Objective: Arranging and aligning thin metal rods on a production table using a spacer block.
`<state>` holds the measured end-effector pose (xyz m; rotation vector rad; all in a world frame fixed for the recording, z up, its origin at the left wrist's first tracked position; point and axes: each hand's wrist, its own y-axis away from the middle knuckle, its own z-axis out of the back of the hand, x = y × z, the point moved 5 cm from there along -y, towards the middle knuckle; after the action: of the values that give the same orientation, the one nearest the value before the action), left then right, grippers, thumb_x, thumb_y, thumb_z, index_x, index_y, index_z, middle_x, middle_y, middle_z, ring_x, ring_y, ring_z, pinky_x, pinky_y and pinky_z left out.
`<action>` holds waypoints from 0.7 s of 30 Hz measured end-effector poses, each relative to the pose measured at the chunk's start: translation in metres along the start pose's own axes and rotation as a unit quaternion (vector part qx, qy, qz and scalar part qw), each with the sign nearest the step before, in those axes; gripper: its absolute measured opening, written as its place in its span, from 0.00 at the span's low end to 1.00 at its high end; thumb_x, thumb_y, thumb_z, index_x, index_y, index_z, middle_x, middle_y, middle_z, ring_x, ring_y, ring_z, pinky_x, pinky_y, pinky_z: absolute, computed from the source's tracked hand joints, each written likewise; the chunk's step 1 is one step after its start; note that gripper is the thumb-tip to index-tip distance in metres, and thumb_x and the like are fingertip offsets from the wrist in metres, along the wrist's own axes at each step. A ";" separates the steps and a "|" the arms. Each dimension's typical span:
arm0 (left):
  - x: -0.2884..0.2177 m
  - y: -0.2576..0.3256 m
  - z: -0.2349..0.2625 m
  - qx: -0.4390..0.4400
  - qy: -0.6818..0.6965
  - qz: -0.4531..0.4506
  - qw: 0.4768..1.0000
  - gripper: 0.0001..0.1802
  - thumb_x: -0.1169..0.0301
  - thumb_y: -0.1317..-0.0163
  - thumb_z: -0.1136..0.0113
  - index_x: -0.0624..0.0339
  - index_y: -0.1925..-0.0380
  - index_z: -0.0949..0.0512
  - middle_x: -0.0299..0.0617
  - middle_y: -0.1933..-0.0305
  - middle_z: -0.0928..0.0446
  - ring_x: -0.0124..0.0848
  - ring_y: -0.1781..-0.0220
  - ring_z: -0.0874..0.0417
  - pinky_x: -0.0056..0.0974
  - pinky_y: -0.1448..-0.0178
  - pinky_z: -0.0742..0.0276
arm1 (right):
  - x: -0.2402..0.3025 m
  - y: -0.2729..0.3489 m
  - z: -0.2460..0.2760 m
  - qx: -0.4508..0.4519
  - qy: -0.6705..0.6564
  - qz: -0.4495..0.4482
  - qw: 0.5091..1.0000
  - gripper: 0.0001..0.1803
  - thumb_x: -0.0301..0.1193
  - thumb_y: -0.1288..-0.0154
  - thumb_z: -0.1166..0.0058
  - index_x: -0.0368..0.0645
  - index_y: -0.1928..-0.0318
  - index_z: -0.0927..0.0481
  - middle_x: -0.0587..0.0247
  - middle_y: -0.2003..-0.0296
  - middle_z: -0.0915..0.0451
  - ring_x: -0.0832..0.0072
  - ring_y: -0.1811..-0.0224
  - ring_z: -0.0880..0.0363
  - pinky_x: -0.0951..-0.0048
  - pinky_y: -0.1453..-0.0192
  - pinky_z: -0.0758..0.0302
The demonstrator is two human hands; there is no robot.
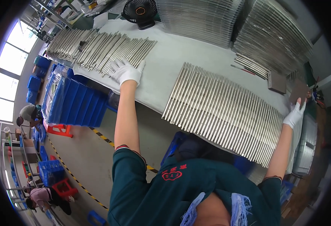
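My left hand [127,71], in a white glove with fingers spread, rests on the near right end of a loose pile of thin silver metal rods [109,49]. At the far right my right hand [295,115], also gloved but with bare fingertips showing, grips a flat brown block [299,91] by its lower edge. Between the hands lies a neat row of silver metal rods [225,109], side by side, their near ends reaching the table's front edge. A second brown block [277,82] sits just left of the held one.
Plastic-wrapped stacks of rods [273,34] stand at the back right, with a few loose rods [251,66] before them. A black fan [140,13] is at the back. Blue crates [80,100] stand left of the white-covered table [154,83]. Two people work at far left.
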<state>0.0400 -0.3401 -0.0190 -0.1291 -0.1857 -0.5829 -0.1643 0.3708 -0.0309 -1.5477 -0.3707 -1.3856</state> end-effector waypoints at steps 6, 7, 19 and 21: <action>-0.019 -0.012 -0.004 -0.068 0.102 -0.192 0.974 0.55 0.28 0.33 0.57 0.60 0.21 0.43 0.54 0.16 0.46 0.49 0.14 0.50 0.60 0.16 0.56 | 0.004 0.001 -0.001 0.005 -0.001 -0.006 1.000 0.38 0.46 0.24 0.41 0.36 0.25 0.34 0.49 0.26 0.34 0.62 0.26 0.33 0.63 0.26 0.31; -0.019 -0.014 -0.010 -0.042 0.119 -0.188 0.974 0.54 0.28 0.33 0.57 0.60 0.21 0.43 0.54 0.17 0.45 0.48 0.14 0.50 0.59 0.16 0.56 | 0.004 0.002 -0.001 0.007 -0.019 -0.015 1.000 0.38 0.46 0.24 0.41 0.36 0.25 0.34 0.49 0.26 0.34 0.62 0.26 0.33 0.63 0.26 0.31; -0.025 0.015 0.012 -0.073 0.122 -0.260 0.955 0.54 0.31 0.32 0.52 0.65 0.22 0.44 0.56 0.19 0.40 0.48 0.15 0.47 0.58 0.17 0.52 | 0.002 0.002 -0.003 -0.001 -0.066 -0.024 0.998 0.38 0.45 0.24 0.40 0.34 0.26 0.34 0.51 0.28 0.32 0.64 0.27 0.31 0.65 0.26 0.32; -0.033 0.052 0.018 -0.075 0.208 -0.368 0.903 0.53 0.31 0.32 0.51 0.65 0.23 0.42 0.57 0.20 0.39 0.50 0.16 0.45 0.59 0.17 0.53 | 0.002 0.002 -0.003 0.003 -0.061 -0.021 0.998 0.38 0.45 0.25 0.40 0.34 0.26 0.34 0.51 0.28 0.31 0.64 0.28 0.31 0.65 0.26 0.33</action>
<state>0.0394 -0.2762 -0.0116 -0.0762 0.2472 -1.3662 -0.1639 0.3671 -0.0306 -1.6314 -0.4837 -1.3251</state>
